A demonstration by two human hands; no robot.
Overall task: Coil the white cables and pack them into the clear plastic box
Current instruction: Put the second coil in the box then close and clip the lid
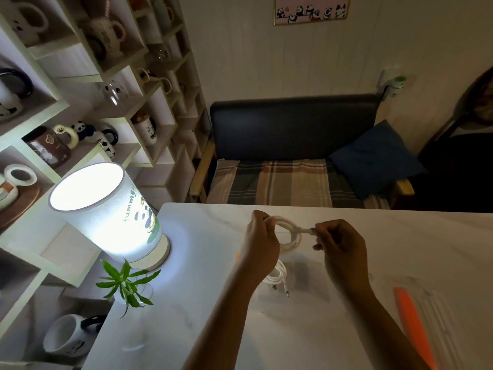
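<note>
1. Head view, progress: mid-task. One white cable (pixel 289 233) held up as a coil above the counter (pixel 213 303), just right of the lamp (pixel 106 209); loops look formed, loose end apparently being wrapped or tucked, so that coil judged nearly done.
2. Left hand (pixel 260 236) gripping the coil's left side, fingers curled round the loops. Right hand (pixel 338 244) pinching the cable end at the coil's right side.
3. Second white cable (pixel 276 276) lying on the counter below the held coil, well right of the lamp, loosely bunched with plugs sticking out; probably in need of tidying.
4. Clear plastic box (pixel 437 311) with orange edge at far right of the counter, well apart from the lamp; contents hard to make out, no cable seen inside. Packing judged not yet started.
5. Counts: white cables 2 visible (1 in hands, 1 on counter); boxes 1; hands 2; lamps 1; small green plant (pixel 125 281) just in front of the lamp, 1.
</note>
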